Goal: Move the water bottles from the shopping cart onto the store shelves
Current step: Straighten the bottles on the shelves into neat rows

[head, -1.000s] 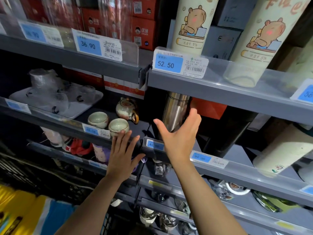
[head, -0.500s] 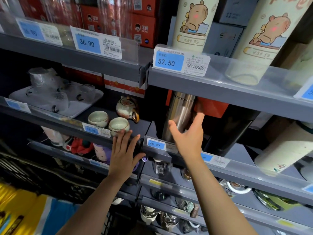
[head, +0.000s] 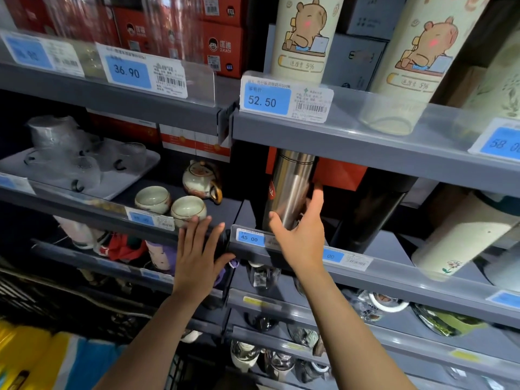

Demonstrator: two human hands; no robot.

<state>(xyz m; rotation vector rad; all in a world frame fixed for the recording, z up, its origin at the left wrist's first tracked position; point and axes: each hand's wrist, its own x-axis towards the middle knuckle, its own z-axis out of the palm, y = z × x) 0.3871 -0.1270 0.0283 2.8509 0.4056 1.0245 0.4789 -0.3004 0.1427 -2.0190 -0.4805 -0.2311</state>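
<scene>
A stainless steel water bottle (head: 289,181) stands upright on the grey middle shelf (head: 394,274), behind the 45.00 price tag. My right hand (head: 298,235) reaches over the shelf's front lip and lies against the bottle's lower part, thumb at its left, straight fingers along its right side. My left hand (head: 197,254) rests flat with spread fingers on the shelf edge just left of the divider, holding nothing. A black bottle (head: 365,215) stands right beside the steel one. Only a dark wire corner of the cart (head: 177,370) shows at the bottom.
Cream cartoon-bear bottles (head: 306,38) stand on the upper shelf. Tea cups (head: 188,209) and a small teapot (head: 201,178) sit left of the divider. A cream bottle (head: 461,237) leans at the right. Glassware fills the lower shelves; yellow and blue packaging (head: 42,358) is at bottom left.
My right hand has moved forward from the shelf lip to the steel bottle and now lies against its lower part. The left hand has stayed on the shelf edge.
</scene>
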